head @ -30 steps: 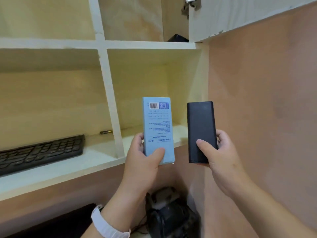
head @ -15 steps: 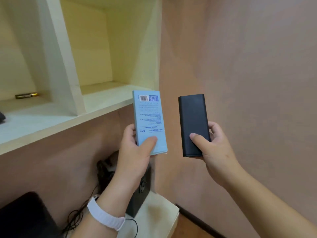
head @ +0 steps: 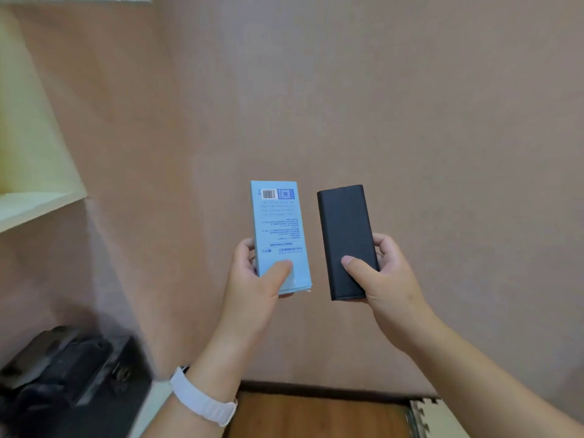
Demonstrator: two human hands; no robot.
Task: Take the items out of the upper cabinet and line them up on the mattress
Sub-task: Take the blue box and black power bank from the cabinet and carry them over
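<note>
Now left hand [head: 252,279] grips blue box [head: 279,232] upright; right hand [head: 388,276] grips black slab [head: 344,235].

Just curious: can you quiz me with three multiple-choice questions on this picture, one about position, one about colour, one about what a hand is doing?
1. The black slab is where, relative to the blue box? A left of it; B right of it; C beneath it.
2. The wristband is: A red; B green; C white.
3. The left hand: A grips the blue box; B hangs empty; C points upward.
Answers: B, it's in the right hand, right of the box; C, it shows white; A, its thumb presses the box's face.
</note>
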